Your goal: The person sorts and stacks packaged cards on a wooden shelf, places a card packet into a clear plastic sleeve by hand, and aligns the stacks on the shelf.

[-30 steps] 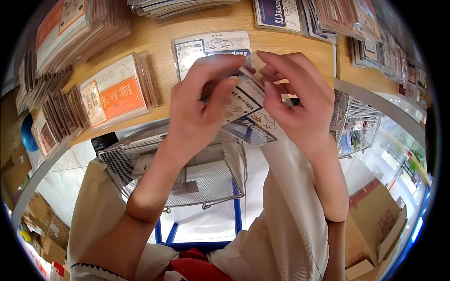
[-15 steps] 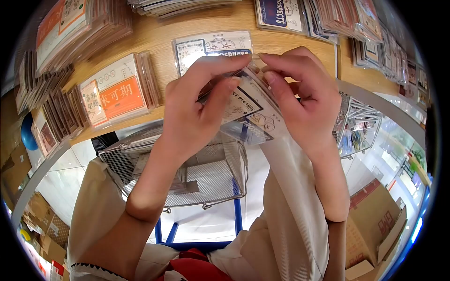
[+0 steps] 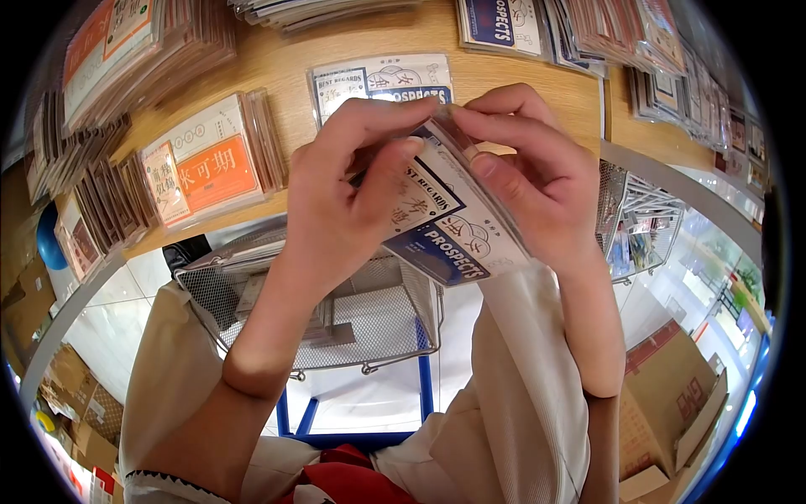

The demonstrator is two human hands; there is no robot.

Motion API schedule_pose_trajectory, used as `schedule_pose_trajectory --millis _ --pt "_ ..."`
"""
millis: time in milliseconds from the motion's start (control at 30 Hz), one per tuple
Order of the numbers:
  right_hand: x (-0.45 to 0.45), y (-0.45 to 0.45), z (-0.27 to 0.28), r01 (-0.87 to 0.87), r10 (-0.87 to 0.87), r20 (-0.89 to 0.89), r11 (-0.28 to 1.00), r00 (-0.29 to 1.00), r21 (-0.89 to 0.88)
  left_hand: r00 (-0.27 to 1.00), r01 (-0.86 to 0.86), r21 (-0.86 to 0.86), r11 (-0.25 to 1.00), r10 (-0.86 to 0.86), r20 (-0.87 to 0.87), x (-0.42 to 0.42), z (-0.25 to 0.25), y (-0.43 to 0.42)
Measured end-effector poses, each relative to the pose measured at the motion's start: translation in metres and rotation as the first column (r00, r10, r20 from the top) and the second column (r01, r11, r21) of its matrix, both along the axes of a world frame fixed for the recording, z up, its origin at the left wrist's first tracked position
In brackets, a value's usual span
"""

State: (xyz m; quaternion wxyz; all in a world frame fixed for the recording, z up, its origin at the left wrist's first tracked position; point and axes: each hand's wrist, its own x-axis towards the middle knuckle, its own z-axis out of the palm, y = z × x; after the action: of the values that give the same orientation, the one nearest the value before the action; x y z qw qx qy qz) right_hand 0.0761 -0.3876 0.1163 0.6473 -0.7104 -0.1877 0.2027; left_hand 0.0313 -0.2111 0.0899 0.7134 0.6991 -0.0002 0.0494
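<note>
Between my hands is a tilted blue-and-white packet [image 3: 462,235] in a clear sleeve, marked "PROSPECTS". My left hand [image 3: 348,189] grips its left edge, thumb on the front and fingers behind. On the right side, my right hand [image 3: 537,181] pinches the packet's upper edge between thumb and fingers; its fingertips meet those of my left hand near the top corner. A similar packet [image 3: 340,86] lies flat on the wooden table [image 3: 285,63] beyond my hands, partly covered by them. Whether the held packet is one piece or several is unclear.
Orange-and-white packets [image 3: 214,172] stand at the left, beside taller stacks [image 3: 126,63]. More packets [image 3: 504,25] lie at the back right. A wire basket [image 3: 378,323] sits below the table edge, another basket [image 3: 642,218] at the right, and a cardboard box [image 3: 672,403] lower right.
The held packet has tilted so that its printed front shows more clearly, and its lower edge has dropped slightly. My right fingers have shifted along its upper edge.
</note>
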Motion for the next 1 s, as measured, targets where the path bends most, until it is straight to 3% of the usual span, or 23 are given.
schedule_pose_trajectory --millis 133,233,333,533,633,733,833,933,1000 --pt "0.000 0.002 0.001 -0.097 0.096 -0.048 0.995 0.994 -0.016 0.991 -0.023 -0.044 0.999 0.017 -0.136 -0.001 0.010 0.002" --pt "0.002 0.003 0.002 -0.149 0.151 0.014 0.984 0.988 -0.095 0.996 -0.064 0.036 0.997 0.066 -0.053 -0.004 0.002 0.001" --pt "-0.001 0.008 0.009 -0.064 0.058 -0.061 0.992 0.996 -0.111 0.993 -0.104 0.089 0.991 0.098 0.065 -0.004 -0.010 -0.002" --pt "-0.008 0.010 -0.001 0.122 -0.128 -0.100 0.991 0.987 -0.064 0.995 -0.072 0.116 0.991 0.064 0.073 -0.001 -0.013 -0.005" --pt "-0.007 0.007 0.001 0.050 -0.063 -0.073 0.985 0.995 -0.166 0.995 -0.009 0.140 0.990 0.023 -0.101 -0.001 -0.010 -0.003" --pt "-0.008 0.007 -0.003 0.073 -0.083 -0.053 0.984 0.995 -0.162 0.987 -0.018 0.117 0.993 0.036 -0.154 -0.002 -0.012 -0.006" --pt "-0.012 0.011 -0.008 0.164 -0.168 -0.090 0.985 0.982 -0.054 0.991 -0.060 0.221 0.973 0.085 -0.105 0.001 -0.010 0.000" --pt "-0.009 0.012 -0.001 0.159 -0.171 -0.119 0.982 0.978 -0.100 0.995 -0.099 0.145 0.984 0.101 -0.008 0.003 -0.017 0.001" --pt "-0.008 0.011 -0.001 0.166 -0.175 -0.132 0.983 0.976 -0.077 0.996 -0.073 0.151 0.986 0.079 -0.033 0.001 -0.008 -0.003"
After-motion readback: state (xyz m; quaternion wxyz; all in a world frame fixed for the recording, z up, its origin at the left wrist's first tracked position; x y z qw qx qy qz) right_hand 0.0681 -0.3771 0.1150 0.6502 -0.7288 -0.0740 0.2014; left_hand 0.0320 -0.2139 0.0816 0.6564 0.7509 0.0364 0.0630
